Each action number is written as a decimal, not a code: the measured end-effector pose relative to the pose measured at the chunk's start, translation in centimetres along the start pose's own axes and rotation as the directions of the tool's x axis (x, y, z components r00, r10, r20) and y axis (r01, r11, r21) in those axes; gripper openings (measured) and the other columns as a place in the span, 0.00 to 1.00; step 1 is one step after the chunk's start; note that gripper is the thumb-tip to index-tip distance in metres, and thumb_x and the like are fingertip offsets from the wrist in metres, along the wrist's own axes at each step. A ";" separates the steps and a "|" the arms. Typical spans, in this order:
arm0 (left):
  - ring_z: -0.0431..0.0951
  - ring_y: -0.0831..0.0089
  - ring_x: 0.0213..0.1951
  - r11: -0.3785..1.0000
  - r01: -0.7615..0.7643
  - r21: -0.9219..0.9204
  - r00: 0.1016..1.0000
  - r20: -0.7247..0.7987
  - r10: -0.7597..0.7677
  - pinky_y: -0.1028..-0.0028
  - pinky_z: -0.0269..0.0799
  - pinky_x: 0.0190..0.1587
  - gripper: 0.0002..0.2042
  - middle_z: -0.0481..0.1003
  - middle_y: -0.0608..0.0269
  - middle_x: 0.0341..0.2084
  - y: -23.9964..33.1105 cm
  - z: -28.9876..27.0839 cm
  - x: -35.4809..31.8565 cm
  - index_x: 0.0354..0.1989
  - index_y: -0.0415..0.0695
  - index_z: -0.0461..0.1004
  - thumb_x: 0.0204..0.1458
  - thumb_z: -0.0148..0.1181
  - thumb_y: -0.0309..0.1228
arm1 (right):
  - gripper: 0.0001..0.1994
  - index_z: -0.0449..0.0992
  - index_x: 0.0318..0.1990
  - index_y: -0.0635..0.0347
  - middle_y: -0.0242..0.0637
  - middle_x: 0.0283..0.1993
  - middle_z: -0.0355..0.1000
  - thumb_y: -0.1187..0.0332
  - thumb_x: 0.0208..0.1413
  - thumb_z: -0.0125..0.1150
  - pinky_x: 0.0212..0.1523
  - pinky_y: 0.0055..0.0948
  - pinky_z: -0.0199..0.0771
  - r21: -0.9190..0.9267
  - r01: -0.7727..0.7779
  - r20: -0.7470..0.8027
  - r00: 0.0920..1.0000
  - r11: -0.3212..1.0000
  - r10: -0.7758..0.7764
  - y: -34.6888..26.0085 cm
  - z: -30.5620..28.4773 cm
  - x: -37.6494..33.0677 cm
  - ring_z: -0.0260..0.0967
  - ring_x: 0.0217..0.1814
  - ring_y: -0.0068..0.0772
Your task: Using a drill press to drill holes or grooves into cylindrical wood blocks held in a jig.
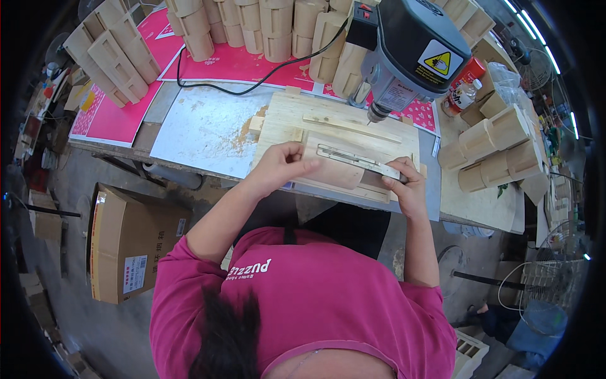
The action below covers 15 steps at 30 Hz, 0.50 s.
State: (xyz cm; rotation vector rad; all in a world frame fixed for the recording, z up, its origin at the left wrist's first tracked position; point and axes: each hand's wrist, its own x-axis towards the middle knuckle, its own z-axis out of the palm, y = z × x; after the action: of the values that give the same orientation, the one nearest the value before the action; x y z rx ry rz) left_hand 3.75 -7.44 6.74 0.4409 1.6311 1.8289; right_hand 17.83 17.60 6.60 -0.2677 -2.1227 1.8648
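A pale wooden block with a curved face (pixel 334 173) lies on a plywood board (pixel 284 117) fitted with wooden strips. My left hand (pixel 281 167) is closed on the block's left end, thumb on top and fingers curled behind. Along the block's upper side runs a long slotted metal strip (pixel 357 159). My right hand (pixel 407 184) pinches the strip's right end between thumb and fingers. Beyond the board stands a dark bench drill (pixel 404 57), its chuck (pixel 377 112) above the board and apart from the block. The undersides of block and strip are hidden.
Stacked wooden pieces stand at the back (pixel 278 28) and back left (pixel 117 54); more lie at the right (pixel 499 148). A black cable (pixel 252 87) crosses the pink sheets. Wood dust lies on the white sheet (pixel 202 129). A cardboard box (pixel 136 243) sits below left.
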 end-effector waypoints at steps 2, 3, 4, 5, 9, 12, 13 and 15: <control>0.69 0.81 0.26 0.976 -0.100 0.193 0.986 0.152 0.071 0.81 0.66 0.31 0.21 0.74 0.63 0.26 -1.0 0.2 1.1 0.37 0.33 0.72 0.41 0.67 0.39 | 0.13 0.76 0.36 0.64 0.30 0.35 0.64 0.78 0.38 0.66 0.38 0.21 0.61 -0.102 0.034 -0.051 0.998 0.994 -0.039 0.6 -0.8 -0.1 0.62 0.37 0.24; 0.72 0.81 0.33 0.922 -0.085 0.379 0.983 0.181 0.016 0.81 0.68 0.35 0.21 0.73 0.62 0.35 -1.1 0.0 1.6 0.43 0.35 0.70 0.40 0.68 0.31 | 0.13 0.76 0.36 0.64 0.30 0.35 0.64 0.78 0.38 0.66 0.38 0.21 0.61 -0.104 0.035 -0.049 0.998 0.994 -0.040 0.7 -1.0 0.0 0.62 0.37 0.24; 0.72 0.81 0.33 0.922 -0.085 0.377 0.984 0.179 0.018 0.81 0.68 0.35 0.21 0.73 0.62 0.35 -1.7 0.1 1.8 0.43 0.35 0.70 0.40 0.68 0.31 | 0.12 0.76 0.36 0.64 0.31 0.35 0.65 0.77 0.39 0.66 0.38 0.21 0.62 -0.226 0.077 -0.064 0.994 0.971 -0.094 0.7 -1.3 0.0 0.62 0.37 0.24; 0.72 0.77 0.35 0.841 -0.245 0.481 0.967 0.177 0.181 0.80 0.68 0.35 0.23 0.72 0.61 0.35 -2.6 0.5 2.3 0.44 0.36 0.70 0.38 0.68 0.31 | 0.12 0.75 0.35 0.64 0.31 0.35 0.66 0.76 0.39 0.65 0.38 0.22 0.62 -0.346 0.114 -0.078 0.986 0.931 -0.149 0.8 -1.7 0.1 0.63 0.37 0.25; 0.70 0.65 0.40 0.414 -0.524 0.744 0.795 0.254 0.551 0.67 0.64 0.44 0.28 0.69 0.59 0.36 -5.3 1.2 4.2 0.47 0.41 0.69 0.33 0.69 0.35 | 0.13 0.75 0.35 0.63 0.35 0.33 0.69 0.78 0.37 0.66 0.36 0.23 0.65 -0.532 0.205 -0.087 0.952 0.821 -0.293 1.0 -2.9 1.5 0.66 0.36 0.28; 0.66 0.64 0.41 0.298 -0.443 0.845 0.756 0.173 0.631 0.60 0.53 0.48 0.29 0.68 0.62 0.34 -5.3 2.7 5.0 0.44 0.46 0.71 0.28 0.70 0.38 | 0.13 0.75 0.35 0.65 0.38 0.32 0.70 0.78 0.36 0.66 0.37 0.26 0.66 -0.632 0.211 -0.124 0.923 0.746 -0.365 1.1 -3.3 2.9 0.67 0.36 0.33; 0.66 0.64 0.41 0.299 -0.444 0.845 0.756 0.173 0.631 0.60 0.53 0.48 0.29 0.68 0.62 0.34 -5.2 2.8 5.3 0.44 0.46 0.71 0.28 0.70 0.38 | 0.13 0.75 0.35 0.65 0.38 0.33 0.70 0.78 0.37 0.66 0.37 0.26 0.66 -0.615 0.211 -0.158 0.911 0.759 -0.381 1.6 -3.3 3.6 0.67 0.36 0.33; 0.67 0.66 0.40 0.326 -0.377 0.867 0.819 0.147 0.554 0.59 0.49 0.48 0.31 0.69 0.65 0.33 -5.0 2.6 6.5 0.47 0.48 0.69 0.28 0.70 0.39 | 0.13 0.74 0.35 0.66 0.38 0.33 0.69 0.77 0.37 0.66 0.38 0.24 0.66 -0.593 0.218 -0.192 0.897 0.775 -0.399 2.2 -3.4 5.1 0.67 0.37 0.33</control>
State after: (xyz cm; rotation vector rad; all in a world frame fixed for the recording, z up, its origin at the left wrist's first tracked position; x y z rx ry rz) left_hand 1.73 -1.08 1.25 1.3727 2.7604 1.1828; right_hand 14.12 22.77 5.36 -0.2832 -2.2643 0.9087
